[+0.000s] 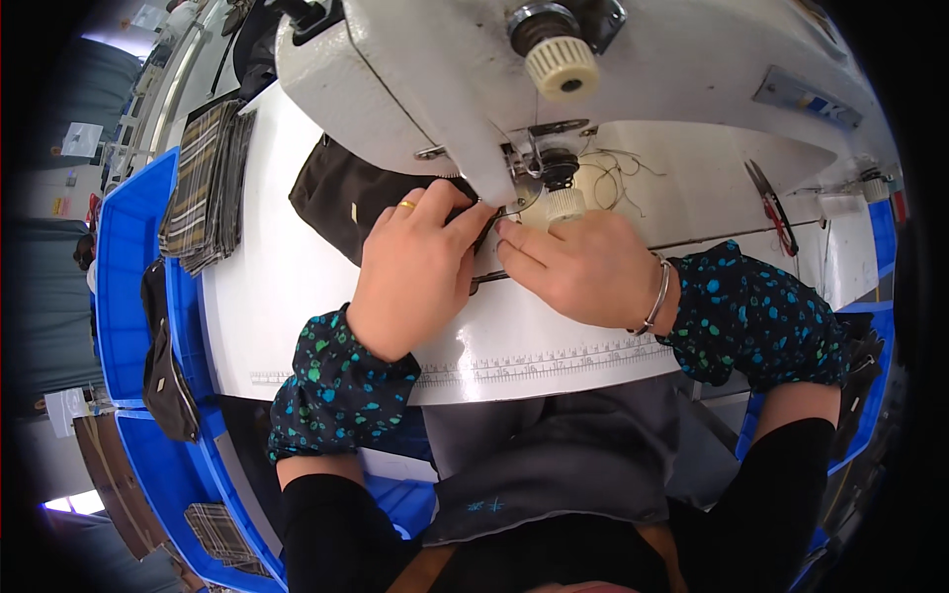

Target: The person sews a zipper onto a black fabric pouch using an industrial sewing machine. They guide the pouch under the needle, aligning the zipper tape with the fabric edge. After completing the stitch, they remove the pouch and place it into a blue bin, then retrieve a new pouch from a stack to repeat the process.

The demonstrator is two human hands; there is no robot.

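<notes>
A piece of dark brown cloth [334, 206] with a small pale tag lies on the white sewing table, partly beneath the head of a white sewing machine [395, 84]. My left hand [410, 272], with a ring on it, has its fingers bent and gripping the cloth's edge just left of the presser foot. From the other side my right hand [583, 272] pinches the same edge between thumb and fingertips, close by the needle area. The stitching spot itself is mostly hidden by the machine and my fingertips.
Red-and-black thread snips [773, 210] lie at the right, with loose threads [615, 178] behind the needle. A printed ruler [554, 358] runs along the front edge. Left are stacked plaid cloth pieces [203, 188] and blue bins [129, 287]; another blue bin [880, 395] stands right.
</notes>
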